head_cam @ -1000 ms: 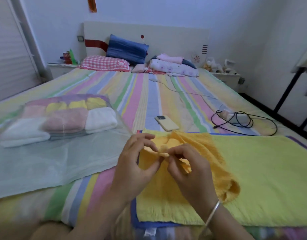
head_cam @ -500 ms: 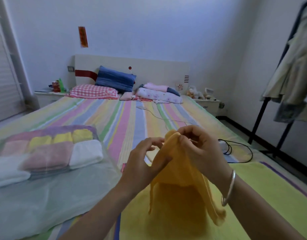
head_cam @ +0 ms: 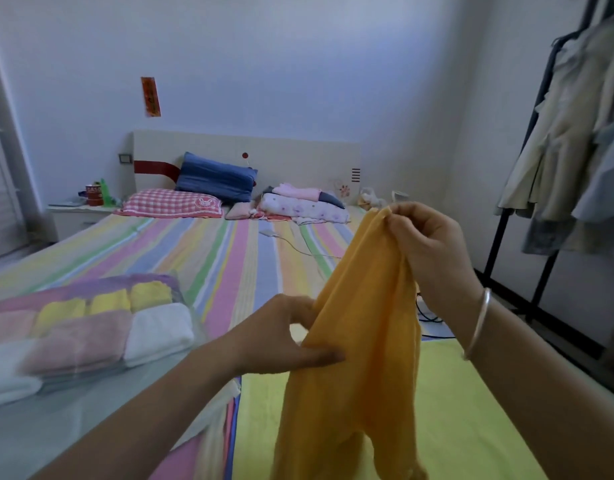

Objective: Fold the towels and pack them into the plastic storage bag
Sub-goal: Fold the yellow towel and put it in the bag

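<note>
The right hand (head_cam: 427,247) pinches the orange towel (head_cam: 364,358) at its top, the left hand (head_cam: 281,337) grips its edge; bunched cloth may fold crooked.

**Orange towel up off the bed**

We've got the orange towel (head_cam: 361,341) hanging long and bunched, top corner pinched in our right hand (head_cam: 427,244), edge in our left hand (head_cam: 281,334). A lime towel (head_cam: 472,427) lies flat beneath. On the left, the clear plastic storage bag (head_cam: 56,427) holds folded towels (head_cam: 91,334).
</note>
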Demonstrator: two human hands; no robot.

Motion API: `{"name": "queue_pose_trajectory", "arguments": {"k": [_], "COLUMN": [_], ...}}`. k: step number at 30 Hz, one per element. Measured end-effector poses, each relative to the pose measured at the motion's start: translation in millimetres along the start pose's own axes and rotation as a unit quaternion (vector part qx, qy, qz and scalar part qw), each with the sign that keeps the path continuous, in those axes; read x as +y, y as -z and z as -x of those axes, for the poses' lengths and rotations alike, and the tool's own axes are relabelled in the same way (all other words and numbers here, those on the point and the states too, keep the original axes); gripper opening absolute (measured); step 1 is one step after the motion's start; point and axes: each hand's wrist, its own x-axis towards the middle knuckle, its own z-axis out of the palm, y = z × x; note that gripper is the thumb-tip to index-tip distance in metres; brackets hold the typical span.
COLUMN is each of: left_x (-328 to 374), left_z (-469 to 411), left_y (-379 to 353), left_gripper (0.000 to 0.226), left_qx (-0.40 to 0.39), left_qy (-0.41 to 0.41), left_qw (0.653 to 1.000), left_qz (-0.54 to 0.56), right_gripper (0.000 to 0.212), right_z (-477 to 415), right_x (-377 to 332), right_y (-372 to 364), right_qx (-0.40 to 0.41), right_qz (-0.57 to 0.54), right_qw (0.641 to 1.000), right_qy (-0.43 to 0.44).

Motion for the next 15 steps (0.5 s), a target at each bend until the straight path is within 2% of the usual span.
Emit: {"name": "queue_pose_trajectory", "arguments": {"k": [3, 5, 8, 13, 15], "left_x": [-14, -19, -21, -21, -23], "left_z": [16, 27, 40, 56, 62], "left_y": [1, 7, 22, 40, 49], "left_gripper": [0.036, 0.033, 0.043, 0.01, 0.013], "left_qx": [-0.045, -0.038, -0.017, 0.02, 0.064], "left_qy": [0.035, 0.05, 0.049, 0.048, 0.047], "left_qw": [0.998, 0.998, 0.999, 0.998, 0.996], "left_qz": [-0.021, -0.008, -0.006, -0.032, -0.038], "right_gripper": [0.018, 0.018, 0.016, 0.015, 0.015], "right_z": [-6, -8, -9, -6, -4], "right_x": [-4, -5, -6, -12, -15], "right_y": [7, 11, 14, 22, 26], "right_qx": [0.045, 0.056, 0.067, 0.104, 0.126], "right_qz": [-0.011, -0.014, -0.008, -0.019, -0.035], "right_qw": [0.999, 0.998, 0.997, 0.993, 0.99], "right_qy": [-0.017, -0.024, -0.036, -0.048, -0.048]}}
